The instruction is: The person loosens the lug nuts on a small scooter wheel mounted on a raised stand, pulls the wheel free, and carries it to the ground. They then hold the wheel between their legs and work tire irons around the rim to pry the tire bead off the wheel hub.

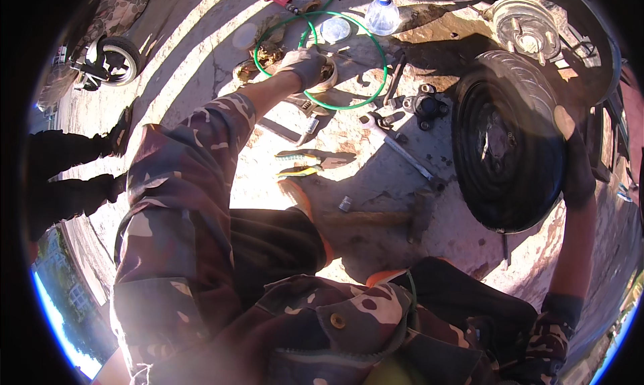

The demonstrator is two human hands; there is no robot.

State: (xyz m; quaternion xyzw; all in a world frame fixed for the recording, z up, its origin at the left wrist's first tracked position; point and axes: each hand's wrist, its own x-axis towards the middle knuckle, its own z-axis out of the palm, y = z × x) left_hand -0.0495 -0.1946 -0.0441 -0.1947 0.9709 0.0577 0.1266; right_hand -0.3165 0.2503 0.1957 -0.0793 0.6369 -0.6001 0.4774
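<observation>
My gloved left hand (303,66) reaches far forward, its fingers curled at a small round bowl (327,78); what they hold, if anything, is hidden. At the right, my gloved right hand (575,153) presses and grips the outer edge of a large black brake drum (500,150), which stands tilted on its edge with its ribbed rim facing away. Between the hands lie a long combination wrench (404,151), a dark hub-like part (427,107) with several round lobes, an adjustable wrench (305,105) and pliers with yellow-green handles (302,163).
A green hose (387,66) loops around the bowl. Beyond stand a spray bottle (382,16) and a clear round lid (335,30). A hammer (376,218) and a socket (345,204) lie near my feet. A wheel hub with studs (528,33) is far right; another person's legs (74,157) are at left.
</observation>
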